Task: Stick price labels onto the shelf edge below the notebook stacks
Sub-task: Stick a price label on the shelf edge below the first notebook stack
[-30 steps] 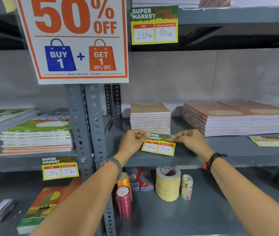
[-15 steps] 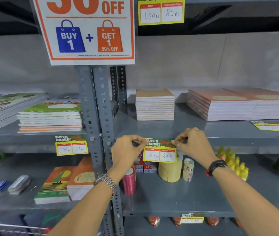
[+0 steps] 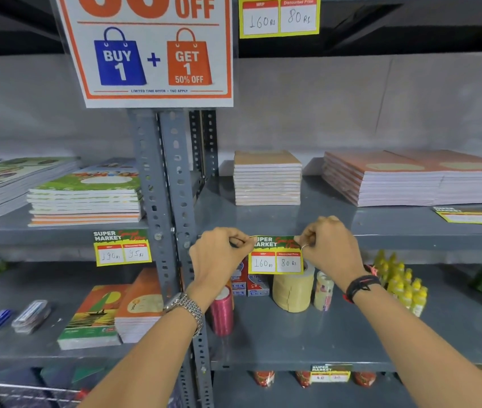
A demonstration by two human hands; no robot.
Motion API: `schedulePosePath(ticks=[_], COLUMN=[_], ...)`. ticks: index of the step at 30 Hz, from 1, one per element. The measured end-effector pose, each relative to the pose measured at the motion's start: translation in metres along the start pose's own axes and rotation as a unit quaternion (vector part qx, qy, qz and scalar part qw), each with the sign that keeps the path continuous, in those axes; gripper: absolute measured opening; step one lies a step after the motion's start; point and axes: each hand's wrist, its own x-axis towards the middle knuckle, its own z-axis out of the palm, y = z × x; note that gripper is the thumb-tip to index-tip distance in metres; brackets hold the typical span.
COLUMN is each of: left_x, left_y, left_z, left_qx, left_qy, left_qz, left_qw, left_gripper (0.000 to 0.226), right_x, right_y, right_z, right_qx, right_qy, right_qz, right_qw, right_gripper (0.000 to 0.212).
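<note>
Bare forearms reach in from below, the left hand point(image 3: 219, 254) and right hand point(image 3: 332, 245) each with fingers pinched on an upper corner of the price label point(image 3: 275, 256), marked 160 and 80. It lies against the grey shelf edge point(image 3: 410, 242). Behind it, directly above, sits the notebook stack point(image 3: 267, 179), tan-covered.

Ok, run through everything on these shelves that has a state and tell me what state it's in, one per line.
160/80 price label: held against the shelf edge.
Left hand: pinching the label's top left corner.
Right hand: pinching its top right corner.
190/95 label: stuck on.
Loose label: lying flat on the shelf.
Small notebook stack: neat, untouched.
</note>
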Motion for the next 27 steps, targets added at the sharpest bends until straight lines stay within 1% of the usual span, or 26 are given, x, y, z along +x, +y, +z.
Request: schedulePosePath(ticks=[3,5,8,10,12,14,18,20,23,27], left_x=[0.004,0.008,0.007,0.006,0.006,0.009,0.016,0.020,0.026,0.028], left_y=[-0.002,-0.003,-0.001,0.003,0.004,0.002,-0.005,-0.009,-0.011,-0.014], left_z=[-0.002,-0.004,0.003,0.013,0.023,0.030,0.034,0.034,0.032,0.030], left_qx=[0.053,0.083,0.097,0.082,0.070,0.076,0.089,0.082,0.048,0.033], left_qy=[-0.007,0.006,0.021,-0.008,-0.058,-0.088,-0.069,-0.077,-0.107,-0.123], left_qz=[0.011,0.034,0.129,0.172,0.182,0.179,0.197,0.207,0.199,0.198], left_qw=[0.998,0.996,0.987,0.982,0.979,0.977,0.974,0.972,0.973,0.972], left_gripper=[0.031,0.037,0.039,0.046,0.052,0.055,0.049,0.048,0.051,0.047], right_x=[-0.002,-0.002,-0.006,-0.007,-0.005,-0.004,-0.002,-0.001,0.000,0.002], right_y=[0.002,0.006,0.005,0.000,-0.003,-0.003,0.002,0.006,0.009,0.011], right_z=[0.002,0.003,0.009,0.016,0.025,0.031,0.039,0.039,0.038,0.034], right_qx=[-0.015,-0.004,0.049,0.059,0.042,0.020,0.001,-0.004,0.008,0.016], right_qy=[0.006,0.013,0.029,0.021,0.020,0.038,0.056,0.056,0.053,0.033], right_qz=[-0.013,-0.015,-0.007,0.005,0.016,0.018,0.003,-0.007,-0.012,-0.016], right_qw=[1.000,1.000,0.998,0.998,0.999,0.999,0.998,0.998,0.999,0.999], right_gripper=[0.013,0.020,0.042,0.061,0.069,0.065,0.058,0.056,0.052,0.044])
